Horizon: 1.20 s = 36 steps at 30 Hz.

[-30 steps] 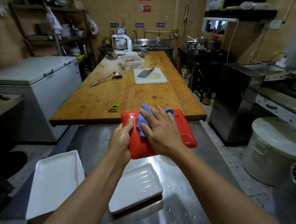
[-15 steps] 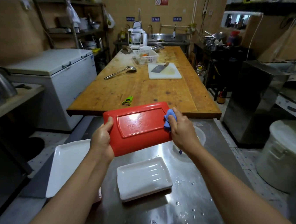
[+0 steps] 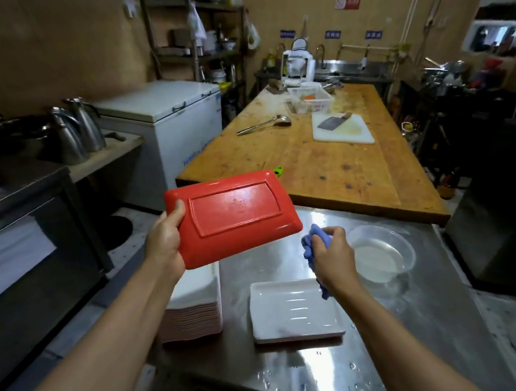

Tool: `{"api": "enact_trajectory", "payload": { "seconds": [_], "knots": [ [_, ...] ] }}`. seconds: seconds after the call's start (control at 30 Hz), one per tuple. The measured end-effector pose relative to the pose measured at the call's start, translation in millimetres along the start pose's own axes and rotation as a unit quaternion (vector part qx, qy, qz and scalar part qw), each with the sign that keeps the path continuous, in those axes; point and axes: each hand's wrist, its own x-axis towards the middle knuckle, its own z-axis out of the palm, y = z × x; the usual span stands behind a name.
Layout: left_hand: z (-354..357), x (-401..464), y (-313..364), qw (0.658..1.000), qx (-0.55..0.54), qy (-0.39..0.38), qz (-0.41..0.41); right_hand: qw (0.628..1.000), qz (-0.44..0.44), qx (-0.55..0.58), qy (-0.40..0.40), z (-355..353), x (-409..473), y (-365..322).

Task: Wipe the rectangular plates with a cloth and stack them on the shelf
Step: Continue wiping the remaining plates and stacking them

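Steel counter (image 3: pixel 391 324) | glossy red rectangular plate (image 3: pixel 233 214), underside up, tilted

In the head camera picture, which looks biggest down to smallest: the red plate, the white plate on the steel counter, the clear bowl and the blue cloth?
1. red plate, though it is held nearer the camera
2. white plate
3. clear bowl
4. blue cloth, bunched and partly hidden

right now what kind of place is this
Most likely a restaurant kitchen: a steel counter, a long wooden table with a cleaver on a board, and a tall plate stack.
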Motion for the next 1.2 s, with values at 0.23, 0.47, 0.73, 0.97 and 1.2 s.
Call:
{"api": "enact_trajectory", "payload": {
  "seconds": [0.23, 0.47, 0.73, 0.97, 1.2],
  "knots": [
    [-34.3, -3.0, 24.8, 0.821, 0.445, -0.027, 0.357, 0.998, -0.005, -0.021, -0.058, 27.9, 0.4, -21.2],
    [-74.3, -1.9, -13.3, 0.514, 0.679, -0.072, 0.519, 0.993, -0.01, -0.05, -0.107, 52.9, -4.5, -20.9],
    [-114.3, 9.2, -64.9, 0.476, 0.729, -0.129, 0.475, 0.99, -0.006, -0.067, -0.122, 62.0, -7.6, -9.7],
    [-108.8, 2.9, -77.2, 0.457, 0.769, -0.128, 0.429, 0.991, 0.009, -0.048, -0.125, 61.4, -9.0, -4.0],
    [-103.1, 3.5, -89.9, 0.456, 0.789, -0.134, 0.389, 0.991, 0.03, -0.045, -0.123, 60.7, -6.1, 9.4]
  ]
}}
